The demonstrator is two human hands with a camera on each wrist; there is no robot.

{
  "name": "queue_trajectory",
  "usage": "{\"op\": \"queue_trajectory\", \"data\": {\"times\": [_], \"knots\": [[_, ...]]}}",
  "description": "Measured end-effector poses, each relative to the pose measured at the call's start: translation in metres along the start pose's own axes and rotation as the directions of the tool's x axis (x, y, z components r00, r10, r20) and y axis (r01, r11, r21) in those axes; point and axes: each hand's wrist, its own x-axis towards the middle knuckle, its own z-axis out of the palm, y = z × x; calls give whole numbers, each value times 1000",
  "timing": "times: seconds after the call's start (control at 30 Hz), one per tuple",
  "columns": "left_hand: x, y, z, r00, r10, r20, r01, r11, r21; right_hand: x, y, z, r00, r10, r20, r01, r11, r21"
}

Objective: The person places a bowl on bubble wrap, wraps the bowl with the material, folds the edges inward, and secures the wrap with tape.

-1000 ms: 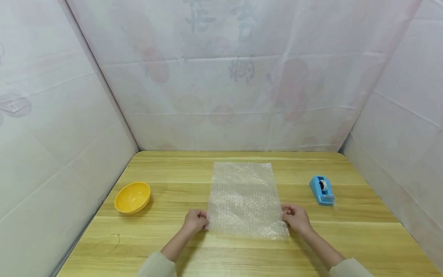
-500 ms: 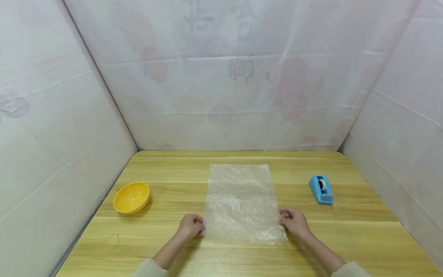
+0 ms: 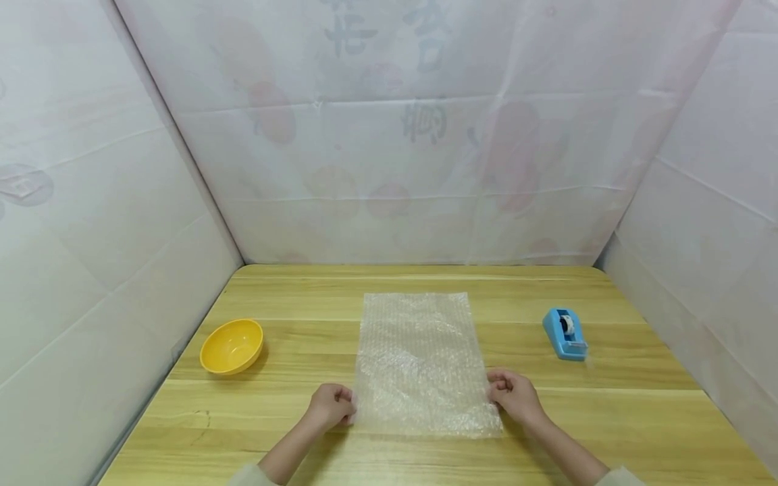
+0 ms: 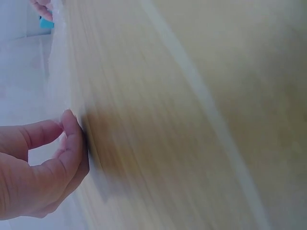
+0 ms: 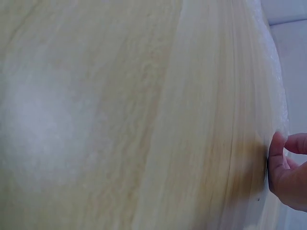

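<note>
1 sheet of clear bubble wrap (image 3: 419, 364), spread out over the wooden desk (image 3: 292, 297) in front of me: my left grip (image 3: 331, 406) pinched its left edge and my right grip (image 3: 516, 397) pinched its right edge. Also on the desk stood 1 yellow bowl (image 3: 232, 347), well apart to the left, and 1 blue tape dispenser (image 3: 562, 335), to the right.

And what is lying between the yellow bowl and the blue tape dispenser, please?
In the head view, the bubble wrap sheet lies between the yellow bowl and the blue tape dispenser, with table showing in both gaps.
</note>
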Motion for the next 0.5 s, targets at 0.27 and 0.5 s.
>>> {"op": "queue_trajectory", "data": {"times": [0.27, 0.5], "knots": [[1, 1, 0, 1000, -5, -11, 5, 999, 35, 2, 7, 1, 1000, -6, -2, 6, 999, 33], [-1, -2, -8, 1000, -27, 7, 27, 999, -22, 3, 8, 1, 1000, -7, 3, 7, 999, 40]]}}
